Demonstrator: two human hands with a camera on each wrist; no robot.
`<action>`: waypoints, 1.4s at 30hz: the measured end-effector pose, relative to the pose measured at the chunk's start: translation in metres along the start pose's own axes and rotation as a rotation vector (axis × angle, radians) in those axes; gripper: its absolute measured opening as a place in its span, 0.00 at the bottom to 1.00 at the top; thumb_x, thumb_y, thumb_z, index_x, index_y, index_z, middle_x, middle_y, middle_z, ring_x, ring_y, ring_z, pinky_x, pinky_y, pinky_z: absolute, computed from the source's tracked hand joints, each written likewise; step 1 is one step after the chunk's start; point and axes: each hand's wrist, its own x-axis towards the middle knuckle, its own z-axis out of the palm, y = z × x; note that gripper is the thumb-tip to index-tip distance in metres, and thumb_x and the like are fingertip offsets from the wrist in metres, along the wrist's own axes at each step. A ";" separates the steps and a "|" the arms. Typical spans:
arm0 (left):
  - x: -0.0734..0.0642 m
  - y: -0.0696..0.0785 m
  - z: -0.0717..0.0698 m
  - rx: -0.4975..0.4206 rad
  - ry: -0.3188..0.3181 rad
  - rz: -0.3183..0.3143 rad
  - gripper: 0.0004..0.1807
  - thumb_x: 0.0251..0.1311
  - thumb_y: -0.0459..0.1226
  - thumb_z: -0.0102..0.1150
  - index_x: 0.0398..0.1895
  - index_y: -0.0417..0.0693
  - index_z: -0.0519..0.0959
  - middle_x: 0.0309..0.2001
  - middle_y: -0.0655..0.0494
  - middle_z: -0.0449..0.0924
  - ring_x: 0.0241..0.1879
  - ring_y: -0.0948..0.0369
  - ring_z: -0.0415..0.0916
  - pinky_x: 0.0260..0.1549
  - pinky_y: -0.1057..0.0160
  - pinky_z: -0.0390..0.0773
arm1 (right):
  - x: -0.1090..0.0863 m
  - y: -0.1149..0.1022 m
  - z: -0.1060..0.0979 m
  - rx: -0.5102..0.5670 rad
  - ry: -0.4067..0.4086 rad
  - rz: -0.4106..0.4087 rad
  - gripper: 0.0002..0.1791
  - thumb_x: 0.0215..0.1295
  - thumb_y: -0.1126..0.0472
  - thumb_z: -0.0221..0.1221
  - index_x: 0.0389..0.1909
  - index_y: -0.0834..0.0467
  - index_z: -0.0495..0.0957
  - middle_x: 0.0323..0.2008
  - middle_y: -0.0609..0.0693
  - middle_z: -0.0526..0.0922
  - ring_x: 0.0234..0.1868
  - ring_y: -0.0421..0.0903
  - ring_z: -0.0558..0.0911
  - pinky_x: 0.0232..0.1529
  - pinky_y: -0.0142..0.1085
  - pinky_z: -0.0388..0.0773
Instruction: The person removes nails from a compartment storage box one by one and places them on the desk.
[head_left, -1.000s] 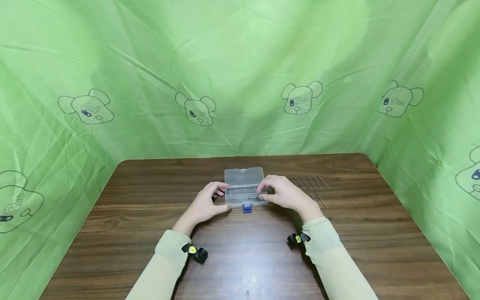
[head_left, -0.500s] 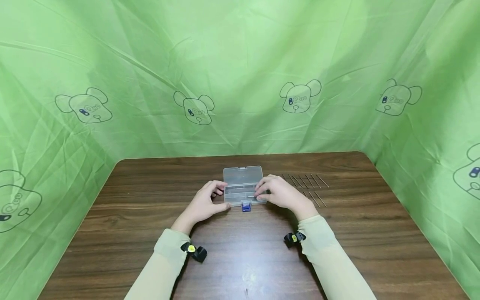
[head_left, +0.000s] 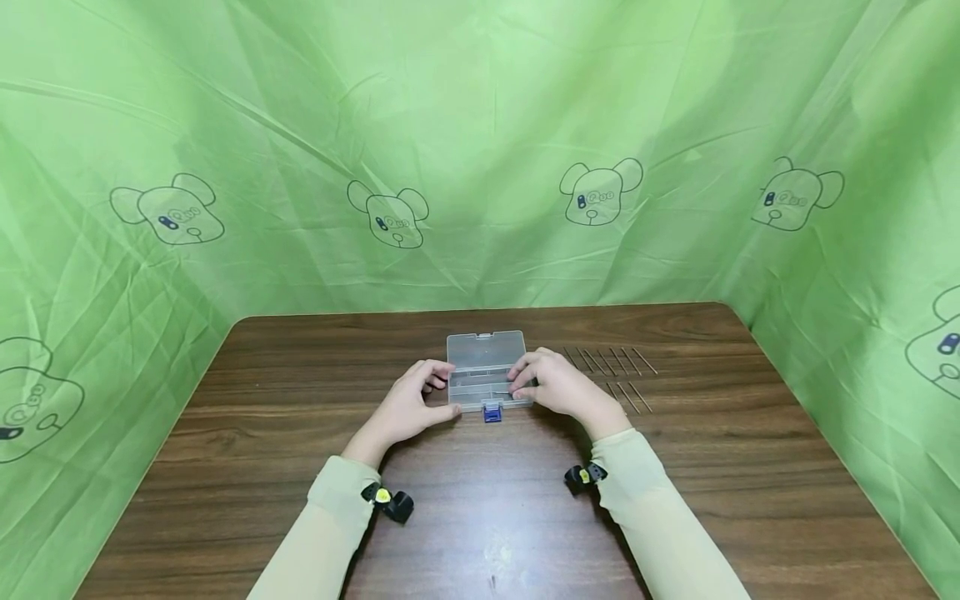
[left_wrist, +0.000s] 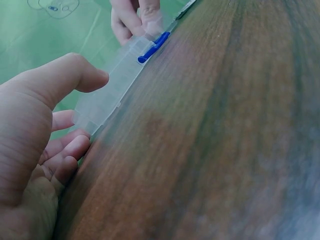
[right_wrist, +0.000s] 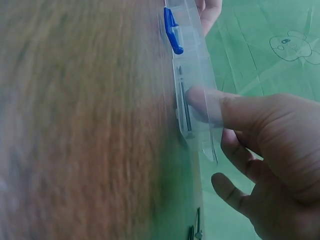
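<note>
A clear plastic compartment box (head_left: pixel 472 392) with a blue latch (head_left: pixel 492 413) lies on the table, its lid (head_left: pixel 487 350) raised at the back. My left hand (head_left: pixel 408 404) holds the box's left end, thumb at the front corner and fingers at the side. My right hand (head_left: pixel 558 383) reaches into the right part of the box. A thin metal nail (right_wrist: pixel 185 107) lies along the front wall, seen through the plastic, close to my right thumb. Thumb and index finger come together there, though the index fingertip is hidden in the right wrist view. Several nails (head_left: pixel 622 362) lie to the right.
The nails lie in two slanted rows on the brown wooden table (head_left: pixel 480 500), just beyond and beside my right wrist. Green cloth (head_left: pixel 480 167) with printed bear heads hangs behind the table and along both sides. A dark camera (head_left: pixel 397 506) sits on my left wrist.
My right hand has shifted slightly left and its fingertips have drawn closer together over the box's right part. My left hand stays at the box's left end.
</note>
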 end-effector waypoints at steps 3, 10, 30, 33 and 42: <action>0.000 0.000 0.000 -0.006 0.000 -0.002 0.36 0.58 0.42 0.83 0.69 0.47 0.79 0.58 0.53 0.81 0.54 0.56 0.80 0.58 0.49 0.80 | 0.001 -0.002 0.001 0.001 -0.002 0.007 0.03 0.68 0.62 0.74 0.37 0.57 0.94 0.51 0.51 0.90 0.56 0.54 0.82 0.65 0.55 0.76; -0.001 0.002 0.000 -0.008 -0.002 -0.003 0.36 0.58 0.41 0.83 0.68 0.47 0.79 0.57 0.52 0.81 0.54 0.56 0.80 0.58 0.48 0.80 | 0.000 0.001 0.001 -0.001 -0.014 -0.048 0.05 0.71 0.60 0.73 0.35 0.56 0.93 0.51 0.51 0.89 0.58 0.55 0.82 0.67 0.54 0.76; 0.000 0.002 0.000 -0.007 -0.001 -0.012 0.36 0.58 0.40 0.83 0.69 0.46 0.79 0.59 0.52 0.80 0.54 0.55 0.80 0.58 0.48 0.80 | 0.003 -0.001 0.003 -0.043 -0.007 -0.049 0.04 0.68 0.60 0.75 0.35 0.56 0.93 0.50 0.50 0.90 0.54 0.53 0.81 0.64 0.50 0.76; 0.000 0.001 0.000 -0.010 0.000 -0.011 0.36 0.58 0.40 0.83 0.69 0.46 0.79 0.58 0.52 0.80 0.54 0.55 0.80 0.58 0.48 0.80 | 0.002 0.000 0.003 -0.033 -0.011 -0.060 0.05 0.70 0.59 0.74 0.35 0.56 0.93 0.50 0.50 0.90 0.54 0.53 0.81 0.64 0.51 0.77; 0.000 0.003 0.000 -0.011 0.001 -0.008 0.36 0.57 0.40 0.83 0.68 0.46 0.79 0.58 0.51 0.81 0.54 0.55 0.80 0.58 0.48 0.80 | 0.000 0.004 0.002 -0.002 -0.033 -0.103 0.03 0.69 0.60 0.74 0.41 0.53 0.94 0.52 0.51 0.89 0.57 0.53 0.80 0.65 0.51 0.77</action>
